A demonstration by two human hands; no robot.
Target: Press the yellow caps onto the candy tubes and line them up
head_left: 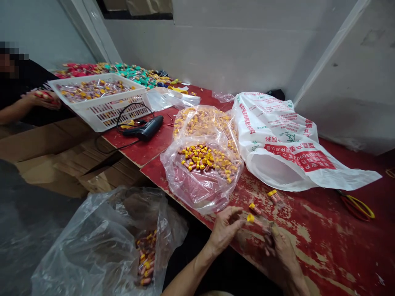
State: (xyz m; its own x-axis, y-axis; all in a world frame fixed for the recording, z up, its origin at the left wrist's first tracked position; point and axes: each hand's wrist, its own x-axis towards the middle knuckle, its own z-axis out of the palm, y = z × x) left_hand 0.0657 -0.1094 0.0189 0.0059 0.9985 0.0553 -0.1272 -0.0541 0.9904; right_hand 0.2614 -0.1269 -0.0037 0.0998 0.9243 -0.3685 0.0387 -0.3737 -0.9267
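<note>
A worn red table (324, 246) with flaking paint runs along a white wall. At its near edge the person's two hands come together. The left hand (225, 228) pinches the cap end of a yellow-capped tube (251, 218), and the right hand (282, 250) has its fingers curled round the other end; motion blur hides whether it grips more than one. Two loose tubes (273, 196) lie on the table just beyond the hands.

Farther in, an open clear bag (200, 189) holds a heap of the same yellow-capped pieces, with a second full bag (203, 119) behind it. To their right lies a white printed sack (277, 135), and scissors (359, 206) with yellow and red handles lie near the right edge. To the left are a black corded tool (148, 127) and a white basket (98, 109) of wrapped pieces, where a co-worker's hand (43, 98) rests. Below the table's near left edge, another clear bag (92, 238) holds some tubes.
</note>
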